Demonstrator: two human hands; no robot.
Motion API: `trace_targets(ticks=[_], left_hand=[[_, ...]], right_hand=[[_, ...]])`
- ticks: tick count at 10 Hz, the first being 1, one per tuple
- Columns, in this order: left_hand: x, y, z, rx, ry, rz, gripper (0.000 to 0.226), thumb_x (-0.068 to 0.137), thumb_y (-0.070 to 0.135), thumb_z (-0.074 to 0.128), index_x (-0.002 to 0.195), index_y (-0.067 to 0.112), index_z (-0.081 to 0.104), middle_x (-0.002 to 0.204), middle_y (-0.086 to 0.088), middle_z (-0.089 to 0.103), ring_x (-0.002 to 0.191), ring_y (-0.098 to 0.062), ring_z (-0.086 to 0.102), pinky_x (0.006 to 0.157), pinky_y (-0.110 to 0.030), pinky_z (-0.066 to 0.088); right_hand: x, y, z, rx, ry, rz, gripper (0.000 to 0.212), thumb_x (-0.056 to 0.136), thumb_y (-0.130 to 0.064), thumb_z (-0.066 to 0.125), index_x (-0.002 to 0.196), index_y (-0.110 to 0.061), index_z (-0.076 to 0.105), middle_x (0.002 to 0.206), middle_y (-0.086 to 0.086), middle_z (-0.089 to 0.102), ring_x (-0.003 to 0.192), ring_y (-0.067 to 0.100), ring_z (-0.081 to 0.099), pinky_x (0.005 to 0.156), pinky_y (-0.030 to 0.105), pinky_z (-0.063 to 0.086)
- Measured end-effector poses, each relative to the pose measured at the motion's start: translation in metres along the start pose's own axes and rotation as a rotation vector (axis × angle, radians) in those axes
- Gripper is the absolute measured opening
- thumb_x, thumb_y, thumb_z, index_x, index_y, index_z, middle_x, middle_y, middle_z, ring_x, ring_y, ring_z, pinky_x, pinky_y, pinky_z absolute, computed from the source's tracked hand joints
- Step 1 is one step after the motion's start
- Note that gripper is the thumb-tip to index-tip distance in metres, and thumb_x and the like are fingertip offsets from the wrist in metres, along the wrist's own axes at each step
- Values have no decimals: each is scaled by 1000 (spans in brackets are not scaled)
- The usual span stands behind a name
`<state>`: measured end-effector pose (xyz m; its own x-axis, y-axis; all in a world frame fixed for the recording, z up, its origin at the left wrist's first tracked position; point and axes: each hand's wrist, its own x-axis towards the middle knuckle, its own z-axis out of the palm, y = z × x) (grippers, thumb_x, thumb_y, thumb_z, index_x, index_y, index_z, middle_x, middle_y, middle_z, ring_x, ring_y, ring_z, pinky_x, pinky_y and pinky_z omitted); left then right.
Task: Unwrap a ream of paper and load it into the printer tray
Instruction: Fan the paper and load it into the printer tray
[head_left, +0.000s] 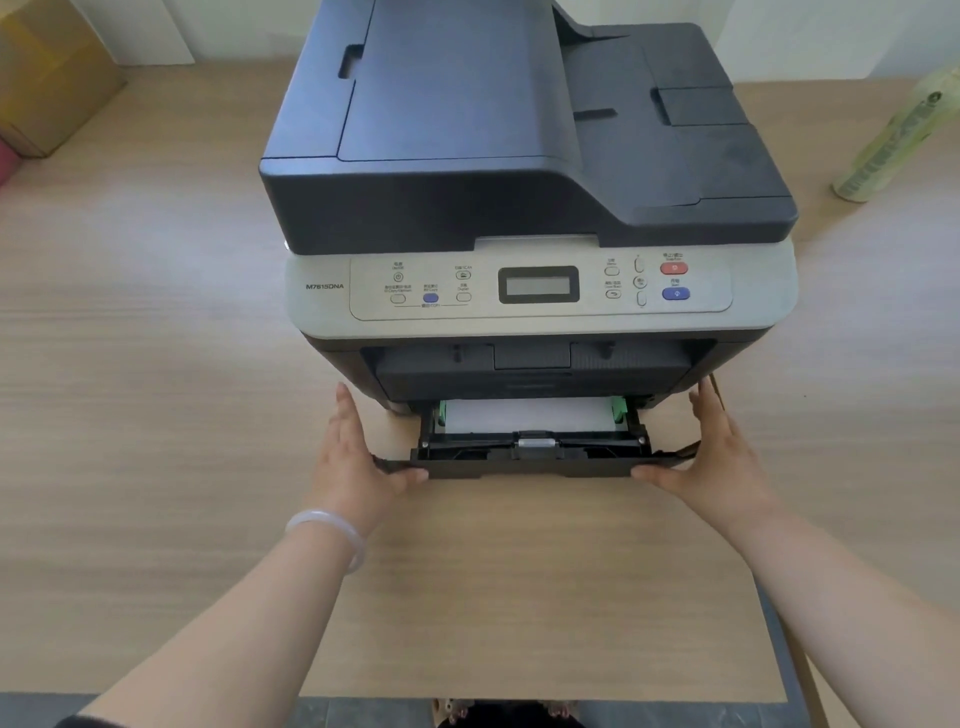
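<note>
Both bare arms reach forward over the pale wood worktop (156, 415). The left hand (353, 457) (a pale bangle (332, 530) on its wrist) and the right hand (717, 457) each clasp an end of the paper tray (530, 462), thumbs on its front edge, fingers along the sides. The tray sticks partly out of the printer (530, 208), white paper (524, 413) lying inside between green guides. Beyond, a cardboard box (47, 88) sits far left and a greenish roll (893, 140) far right.
</note>
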<state>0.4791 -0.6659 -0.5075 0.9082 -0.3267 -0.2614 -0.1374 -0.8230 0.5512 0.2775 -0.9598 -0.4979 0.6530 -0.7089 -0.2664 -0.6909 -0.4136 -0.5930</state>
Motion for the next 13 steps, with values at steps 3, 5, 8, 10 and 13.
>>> trace_targets(ticks=[3, 5, 8, 10, 13], left_hand=[[22, 9, 16, -366, 155, 14, 101, 56, 15, 89, 135, 31, 28, 136, 9, 41, 129, -11, 42, 98, -27, 37], [25, 10, 23, -428, 176, -6, 112, 47, 22, 93, 138, 30, 27, 139, 3, 43, 131, -11, 42, 109, -39, 40], [35, 25, 38, -580, 290, -94, 101, 53, 21, 91, 128, 36, 25, 122, 11, 38, 117, -15, 49, 104, -41, 44], [37, 21, 44, -584, 297, -91, 102, 54, 24, 89, 130, 39, 23, 125, 13, 35, 122, -17, 48, 106, -43, 43], [-40, 47, 27, -471, 20, -61, 101, 77, 31, 73, 148, 44, 2, 155, 7, 23, 142, -14, 29, 116, -37, 28]], right_hand=[[22, -6, 16, 252, 169, -36, 96, 57, -16, 90, 136, -20, 35, 127, -9, 46, 124, 15, 49, 97, 30, 42], [26, 0, 18, 297, 157, -19, 104, 55, -17, 91, 139, -21, 30, 135, -10, 47, 127, 10, 47, 105, 36, 41], [35, -16, 28, 453, 274, 121, 87, 60, -21, 89, 129, -21, 36, 132, -1, 52, 117, 15, 54, 95, 37, 48], [31, -22, 28, 498, 261, 127, 88, 64, -19, 87, 134, -21, 34, 135, 0, 50, 121, 18, 51, 97, 34, 45], [-45, -50, 42, 320, -65, 129, 90, 78, -42, 72, 149, -32, 18, 155, 1, 28, 138, 23, 36, 108, 41, 38]])
